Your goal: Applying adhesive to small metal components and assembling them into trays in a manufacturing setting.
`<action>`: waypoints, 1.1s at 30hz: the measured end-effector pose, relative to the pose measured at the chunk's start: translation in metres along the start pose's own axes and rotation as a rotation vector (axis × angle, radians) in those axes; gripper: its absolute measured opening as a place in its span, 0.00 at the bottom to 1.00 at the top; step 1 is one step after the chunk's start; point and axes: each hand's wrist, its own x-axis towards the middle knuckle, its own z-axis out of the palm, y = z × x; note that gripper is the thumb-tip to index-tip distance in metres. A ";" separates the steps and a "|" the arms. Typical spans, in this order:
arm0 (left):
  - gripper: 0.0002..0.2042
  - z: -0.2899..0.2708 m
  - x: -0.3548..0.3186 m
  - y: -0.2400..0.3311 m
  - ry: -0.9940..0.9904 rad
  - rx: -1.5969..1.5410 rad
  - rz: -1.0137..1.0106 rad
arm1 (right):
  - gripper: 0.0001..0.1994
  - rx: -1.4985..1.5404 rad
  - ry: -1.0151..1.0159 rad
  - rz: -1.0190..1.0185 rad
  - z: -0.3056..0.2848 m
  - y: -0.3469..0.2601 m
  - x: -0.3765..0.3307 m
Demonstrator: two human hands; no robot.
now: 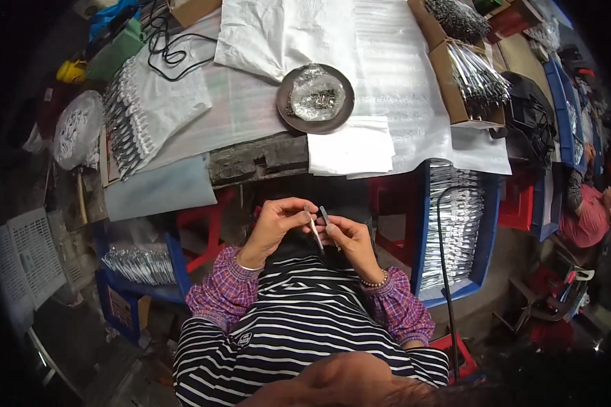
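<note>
Above my lap, in front of the table edge, my two hands work close together. My left hand (279, 225) pinches a thin metal rod-like piece (316, 234) with a pale section, which slants down toward my right fingers. A narrow flat grey metal strip (324, 215) is held between thumb and fingers of my right hand (352, 243). The two pieces are side by side, a small gap between their upper ends. Their exact kind is too small to make out. A brown round dish (348, 102) on the table holds a clear plastic bag (310, 90) of small metal parts.
White sheeting (394, 74) covers the table; folded white cloth (352, 146) lies at its front edge. Rows of metal pieces (127, 125) lie at left. A cardboard box (458, 81) and blue crate (487, 254) hold metal pieces at right. Another person (587, 217) sits far right.
</note>
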 end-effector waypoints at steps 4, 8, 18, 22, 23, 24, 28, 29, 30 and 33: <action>0.08 0.003 0.001 -0.008 0.042 0.066 -0.017 | 0.14 -0.005 0.002 0.037 0.001 -0.002 0.001; 0.08 0.006 0.003 -0.012 0.053 0.108 0.008 | 0.14 -0.037 0.035 0.041 0.001 0.002 -0.001; 0.07 0.005 0.005 -0.016 0.027 0.228 0.049 | 0.14 -0.131 0.029 0.009 0.002 0.004 -0.001; 0.07 0.005 0.004 -0.015 0.017 0.232 0.065 | 0.14 -0.140 0.028 0.012 0.003 0.006 -0.001; 0.07 0.005 0.004 -0.015 0.019 0.230 0.066 | 0.14 -0.142 0.027 0.014 0.003 0.006 -0.001; 0.06 0.005 0.004 -0.015 0.014 0.229 0.062 | 0.14 -0.161 0.031 0.011 0.004 0.004 -0.001; 0.06 0.004 0.004 -0.016 0.009 0.222 0.070 | 0.13 -0.202 0.041 -0.008 0.006 0.004 -0.001; 0.06 0.004 0.003 -0.015 0.009 0.221 0.070 | 0.13 -0.202 0.041 -0.008 0.006 0.005 -0.001; 0.06 0.004 0.003 -0.015 0.012 0.239 0.075 | 0.13 -0.236 0.045 -0.029 0.007 0.005 -0.001; 0.06 0.004 0.002 -0.016 0.020 0.264 0.085 | 0.13 -0.308 0.042 -0.050 0.007 0.005 -0.002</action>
